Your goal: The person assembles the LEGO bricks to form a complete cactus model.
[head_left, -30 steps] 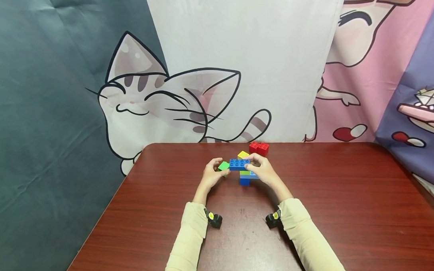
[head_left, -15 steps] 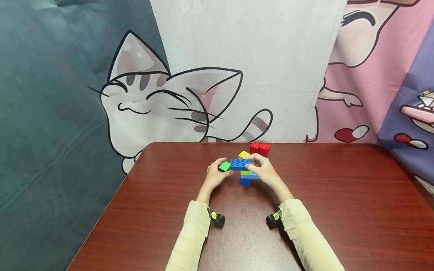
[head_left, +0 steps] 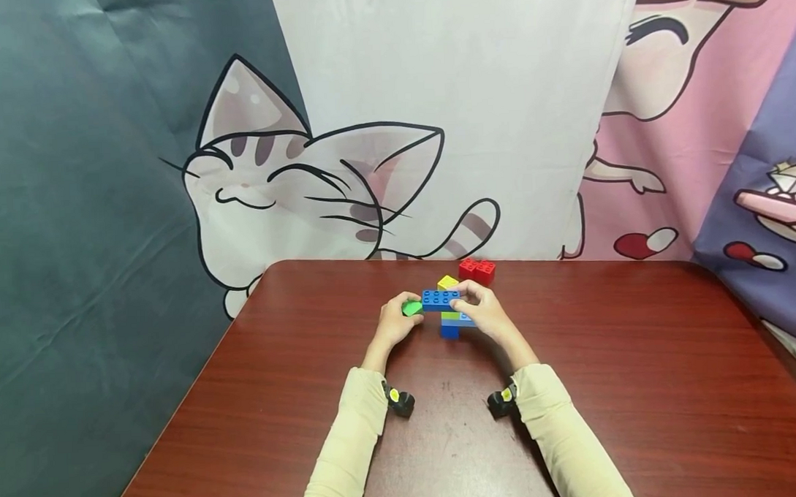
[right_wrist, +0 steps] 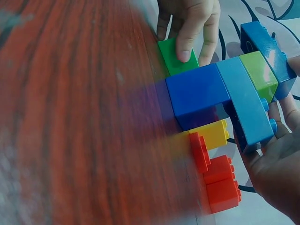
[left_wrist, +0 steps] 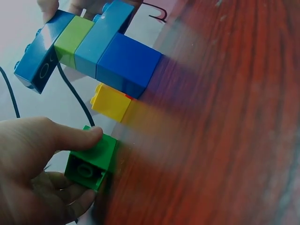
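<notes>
My left hand (head_left: 394, 323) pinches a green brick (left_wrist: 93, 150) between thumb and fingers, its hollow underside partly showing in the left wrist view. Beside it stands a stack of bricks: a blue base (right_wrist: 197, 96), a light blue brick (right_wrist: 243, 101), a lime green brick (right_wrist: 259, 75) and a long dark blue brick (head_left: 441, 300) on top. The right hand (head_left: 482, 311) grips the right end of that long brick, thumb at the near side. In the head view the green brick is just left of the long brick's left end.
A yellow brick (head_left: 447, 282) is behind the stack. Farther back, red bricks (head_left: 476, 270) lie near the far edge of the brown table (head_left: 245, 407). Printed cloth with a cartoon cat (head_left: 271, 202) hangs behind the table.
My left hand has shifted slightly right, and the green brick has turned and tilted in its fingers. The right hand and the stack have barely moved.
</notes>
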`<act>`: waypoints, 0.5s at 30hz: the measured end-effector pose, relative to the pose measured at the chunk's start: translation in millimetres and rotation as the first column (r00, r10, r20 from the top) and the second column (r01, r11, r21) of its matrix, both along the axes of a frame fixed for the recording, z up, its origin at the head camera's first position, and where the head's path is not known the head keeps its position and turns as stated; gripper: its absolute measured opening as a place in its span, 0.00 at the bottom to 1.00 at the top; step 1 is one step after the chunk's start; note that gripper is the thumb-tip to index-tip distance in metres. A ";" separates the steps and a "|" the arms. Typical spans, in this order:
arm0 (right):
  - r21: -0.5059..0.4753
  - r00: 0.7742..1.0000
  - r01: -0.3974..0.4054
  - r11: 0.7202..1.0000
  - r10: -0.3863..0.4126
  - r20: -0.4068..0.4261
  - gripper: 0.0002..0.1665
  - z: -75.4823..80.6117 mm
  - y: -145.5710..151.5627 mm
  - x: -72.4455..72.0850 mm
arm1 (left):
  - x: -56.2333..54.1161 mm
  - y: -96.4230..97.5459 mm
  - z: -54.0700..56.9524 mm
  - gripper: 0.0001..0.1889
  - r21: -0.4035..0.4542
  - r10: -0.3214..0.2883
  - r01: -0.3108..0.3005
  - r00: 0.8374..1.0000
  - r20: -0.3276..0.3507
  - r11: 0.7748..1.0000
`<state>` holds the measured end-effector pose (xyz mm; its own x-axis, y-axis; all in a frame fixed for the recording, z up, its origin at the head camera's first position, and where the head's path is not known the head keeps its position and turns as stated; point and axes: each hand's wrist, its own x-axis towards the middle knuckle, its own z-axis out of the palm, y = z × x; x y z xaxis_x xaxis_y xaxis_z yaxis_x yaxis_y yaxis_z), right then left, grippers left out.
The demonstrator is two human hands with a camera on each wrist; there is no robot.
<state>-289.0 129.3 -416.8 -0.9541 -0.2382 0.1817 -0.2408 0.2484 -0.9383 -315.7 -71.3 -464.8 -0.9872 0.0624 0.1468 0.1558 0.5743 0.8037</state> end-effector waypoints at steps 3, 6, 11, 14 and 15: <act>-0.001 1.000 0.001 1.000 -0.001 -0.003 0.16 -0.4 -0.5 0.1 | 0.6 0.8 0.7 0.14 0.018 0.038 -0.037 0.999 -0.033 0.999; 0.000 1.000 0.002 1.000 -0.002 -0.005 0.16 -1.5 -0.2 0.1 | 0.6 1.4 2.2 0.14 0.083 0.107 -0.102 0.993 -0.055 0.991; 0.009 1.000 0.012 1.000 -0.012 0.009 0.16 -2.1 0.7 0.2 | 0.9 -0.3 10.6 0.19 0.284 0.179 -0.164 0.983 -0.028 0.945; 0.011 1.000 0.013 1.000 -0.013 0.007 0.16 -1.7 0.3 0.5 | 1.4 -2.2 18.0 0.21 0.437 0.143 -0.127 0.990 -0.004 0.891; 0.006 1.000 0.013 1.000 -0.013 0.009 0.16 -1.6 0.0 0.6 | 1.7 -2.7 20.7 0.22 0.483 0.126 -0.112 0.992 0.005 0.869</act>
